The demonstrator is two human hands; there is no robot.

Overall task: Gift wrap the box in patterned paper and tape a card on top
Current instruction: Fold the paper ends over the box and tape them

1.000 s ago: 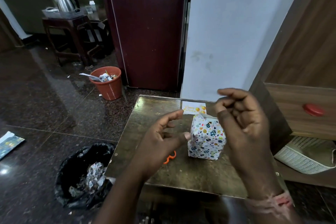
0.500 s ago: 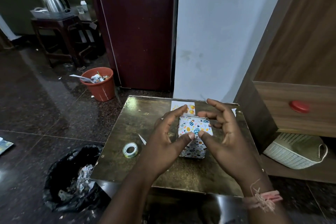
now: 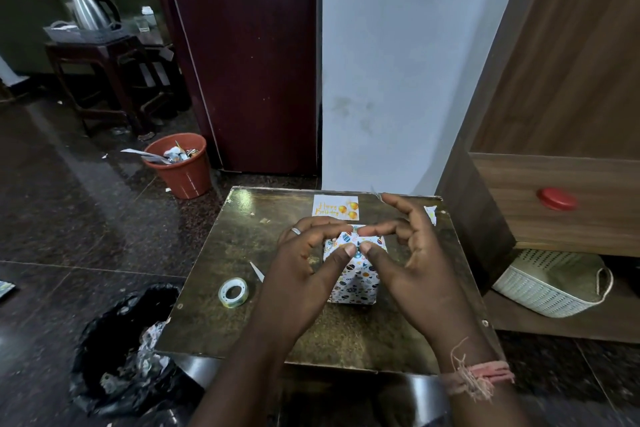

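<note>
both hands work the top of the wrapped box (image 3: 353, 279), at the worktop (image 3: 242, 322) centre. the left hand (image 3: 304, 274) and right hand (image 3: 412, 267) set thumb tips side by side on the near top edge, forefingers meeting over the far edge, apparently pressing the paper down. the right hand's other fingers stand raised and curled. press outward from the middle so nothing lifts. the tape roll (image 3: 233, 293) lies at 9 o'clock, the birthday card (image 3: 335, 207) at 12 o'clock, not yet attached.
</note>
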